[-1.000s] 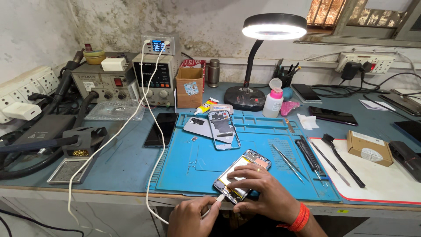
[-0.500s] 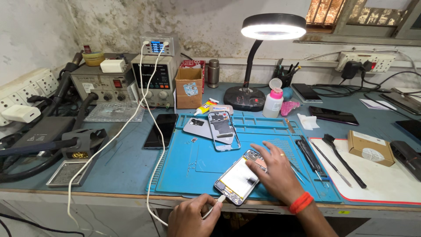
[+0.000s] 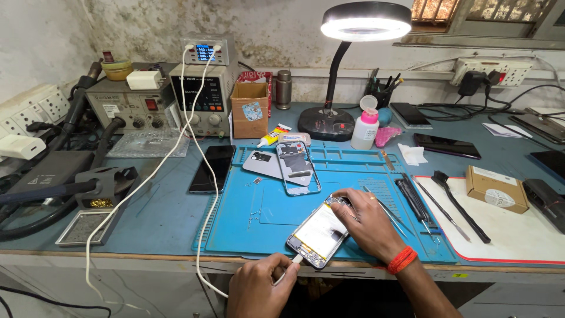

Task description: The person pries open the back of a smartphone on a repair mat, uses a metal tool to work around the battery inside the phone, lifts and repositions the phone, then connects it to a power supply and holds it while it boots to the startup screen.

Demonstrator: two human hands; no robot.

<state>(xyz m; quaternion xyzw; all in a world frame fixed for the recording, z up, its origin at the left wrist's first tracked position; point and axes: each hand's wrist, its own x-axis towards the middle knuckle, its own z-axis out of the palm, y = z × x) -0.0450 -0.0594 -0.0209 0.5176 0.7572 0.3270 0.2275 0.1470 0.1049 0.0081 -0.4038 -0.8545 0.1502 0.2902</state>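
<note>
An opened phone with its back removed lies tilted on the blue work mat near the table's front edge. My right hand rests over its upper right side and steadies it. My left hand pinches the plug of a white cable at the phone's bottom end. Whether the plug is fully in the port cannot be seen. Farther back on the mat lie a phone frame and a white back cover.
A black phone lies left of the mat. Tweezers and tools sit at the mat's right, beside a white pad with a brush and small box. A ring lamp, bottle, power supply and cardboard box stand behind.
The opened phone has gone from held up in my right hand to lying flat on the mat. My left hand has brought the cable plug to its bottom end.
</note>
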